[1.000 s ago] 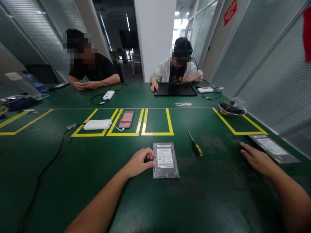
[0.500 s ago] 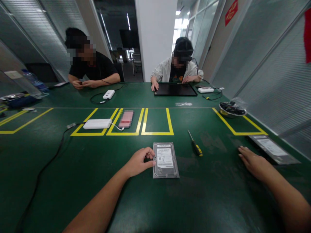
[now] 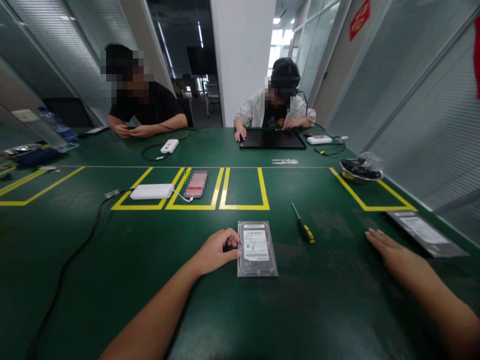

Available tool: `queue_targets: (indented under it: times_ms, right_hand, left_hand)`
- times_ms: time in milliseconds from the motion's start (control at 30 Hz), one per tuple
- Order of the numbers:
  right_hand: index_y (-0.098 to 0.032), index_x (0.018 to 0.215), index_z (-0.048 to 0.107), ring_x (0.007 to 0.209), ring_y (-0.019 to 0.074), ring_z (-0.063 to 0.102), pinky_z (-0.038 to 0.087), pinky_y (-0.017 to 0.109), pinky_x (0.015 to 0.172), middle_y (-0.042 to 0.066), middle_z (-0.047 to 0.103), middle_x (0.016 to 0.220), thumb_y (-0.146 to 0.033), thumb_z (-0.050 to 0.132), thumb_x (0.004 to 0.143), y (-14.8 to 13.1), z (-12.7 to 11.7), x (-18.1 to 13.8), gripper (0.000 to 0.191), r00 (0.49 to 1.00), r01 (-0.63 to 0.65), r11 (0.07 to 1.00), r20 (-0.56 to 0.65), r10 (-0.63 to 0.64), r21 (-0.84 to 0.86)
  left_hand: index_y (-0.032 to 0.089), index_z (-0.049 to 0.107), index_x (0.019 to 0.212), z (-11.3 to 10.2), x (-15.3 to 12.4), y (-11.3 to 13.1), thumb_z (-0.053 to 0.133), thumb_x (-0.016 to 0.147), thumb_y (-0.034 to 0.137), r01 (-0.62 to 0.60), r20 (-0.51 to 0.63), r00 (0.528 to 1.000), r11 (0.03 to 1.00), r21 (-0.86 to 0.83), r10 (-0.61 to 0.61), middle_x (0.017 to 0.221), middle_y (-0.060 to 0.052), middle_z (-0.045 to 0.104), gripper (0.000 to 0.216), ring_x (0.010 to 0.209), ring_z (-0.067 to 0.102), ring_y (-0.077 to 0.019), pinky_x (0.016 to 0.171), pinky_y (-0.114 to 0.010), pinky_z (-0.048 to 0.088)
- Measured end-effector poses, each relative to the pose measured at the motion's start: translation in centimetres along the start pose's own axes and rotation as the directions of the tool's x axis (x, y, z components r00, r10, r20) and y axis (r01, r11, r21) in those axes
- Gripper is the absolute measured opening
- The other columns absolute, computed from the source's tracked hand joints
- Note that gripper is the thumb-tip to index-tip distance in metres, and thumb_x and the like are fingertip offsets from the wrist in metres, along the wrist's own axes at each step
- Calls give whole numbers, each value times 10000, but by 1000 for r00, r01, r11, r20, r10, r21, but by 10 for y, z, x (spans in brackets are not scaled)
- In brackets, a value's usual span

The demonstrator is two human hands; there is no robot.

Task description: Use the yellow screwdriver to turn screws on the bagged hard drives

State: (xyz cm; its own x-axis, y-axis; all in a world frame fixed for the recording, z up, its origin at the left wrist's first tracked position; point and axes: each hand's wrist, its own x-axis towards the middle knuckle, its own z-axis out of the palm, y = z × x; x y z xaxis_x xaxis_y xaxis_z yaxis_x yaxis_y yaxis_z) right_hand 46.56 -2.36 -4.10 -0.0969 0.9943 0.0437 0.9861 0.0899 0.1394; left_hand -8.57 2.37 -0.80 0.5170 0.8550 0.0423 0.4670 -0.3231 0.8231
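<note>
Our right hand [image 3: 392,254] is what has just changed: compared with a second ago, it sits a little nearer and further left, so a clearer strip of tabletop [image 3: 292,320] shows between it and the second drive [image 3: 425,232] on the right. We hold nothing visible in it; the fingers are stretched out, palm down, low over the table or resting on it, and we cannot tell which. We judge that this leaves the hand unloaded, with the second drive out of its hold.

Our left hand [image 3: 219,251] matches the earlier frame. We have its thumb and bent fingers at the left edge of the hard drive [image 3: 257,249], apparently touching it, but we cannot tell whether they pinch it or merely rest there. That drive lies flat, label up, near the middle of the table, in the same place as before. We take the left hand to be steadying it.

The screwdriver [image 3: 304,226] also keeps its place, lying between our two hands, slightly farther off, with its handle toward us and its shaft pointing far and left. Neither hand touches it. Beyond it, to the right, the bowl [image 3: 347,175] stays by the yellow tape [image 3: 390,208].
</note>
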Motion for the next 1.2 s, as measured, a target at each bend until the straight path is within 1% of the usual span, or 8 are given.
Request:
queue_targets:
  times_ms: [200, 267, 333, 433, 533, 633, 800, 1200]
  right_hand:
    - [-9, 1382, 505, 1392, 268, 384, 318, 424, 1181, 179, 439, 1470, -80, 278, 846, 12, 2, -14, 586, 997, -66, 997, 31, 68, -37]
    - [-4, 1396, 480, 1395, 278, 379, 321, 426, 1177, 194, 408, 1489, -118, 303, 849, 16, 0, -15, 586, 992, -122, 991, 25, 123, -48]
    - [1, 1369, 497, 1357, 326, 427, 357, 470, 1145, 229, 412, 1475, -203, 313, 878, 20, -2, -14, 563, 979, -205, 977, 13, 206, -59]
    - [-70, 1215, 615, 1142, 390, 599, 476, 538, 988, 254, 575, 1287, -382, 299, 918, 26, -8, -12, 535, 946, -320, 946, 26, 322, -55]
    - [-166, 1037, 659, 952, 364, 664, 533, 496, 839, 201, 671, 1054, -537, 297, 910, 27, -13, -8, 534, 929, -363, 932, 66, 363, -20]
    - [-210, 936, 644, 888, 323, 660, 532, 436, 790, 149, 678, 952, -616, 339, 871, 21, -17, -3, 512, 932, -354, 935, 97, 350, 30]
    - [-197, 929, 618, 918, 324, 634, 506, 431, 796, 155, 662, 967, -558, 364, 840, 9, -20, 1, 451, 933, -355, 931, 94, 348, 81]
    - [-191, 934, 648, 890, 297, 662, 499, 385, 758, 116, 703, 973, -364, 441, 844, 7, -28, 7, 286, 921, -381, 917, 135, 365, 121]
  left_hand:
    - [188, 597, 959, -1, 1, 1, 681, 824, 302, -2, 5, 1000, 1000, 0, 2, 876, -12, 605, 196, 829, 551, -171, 735, -280, 432]
    - [188, 597, 947, -1, 1, 2, 679, 823, 304, -1, 6, 1000, 1000, 4, 1, 874, -13, 604, 190, 829, 550, -173, 735, -281, 431]
    - [188, 596, 939, -1, 1, 3, 679, 820, 307, -1, 8, 1000, 1000, 9, 0, 873, -15, 605, 187, 831, 550, -175, 736, -283, 432]
    - [189, 594, 943, -1, 1, 3, 675, 819, 308, -3, 9, 1000, 1000, 13, 3, 877, -16, 608, 190, 834, 550, -177, 738, -284, 434]
    - [191, 594, 953, -1, 1, 2, 674, 822, 307, -3, 10, 1000, 1000, 14, 3, 882, -16, 609, 192, 837, 553, -177, 736, -282, 435]
    - [192, 596, 955, -1, 1, 2, 679, 823, 302, -3, 10, 1000, 1000, 12, 2, 883, -16, 609, 190, 842, 555, -178, 736, -279, 435]
    - [192, 599, 955, -1, 0, 1, 683, 825, 296, -8, 3, 1000, 1000, 6, 8, 884, -12, 608, 186, 841, 554, -173, 744, -276, 432]
    - [188, 598, 947, 0, 0, 1, 693, 824, 274, -8, 0, 1000, 1000, 3, 8, 885, -6, 606, 178, 839, 554, -168, 736, -269, 429]
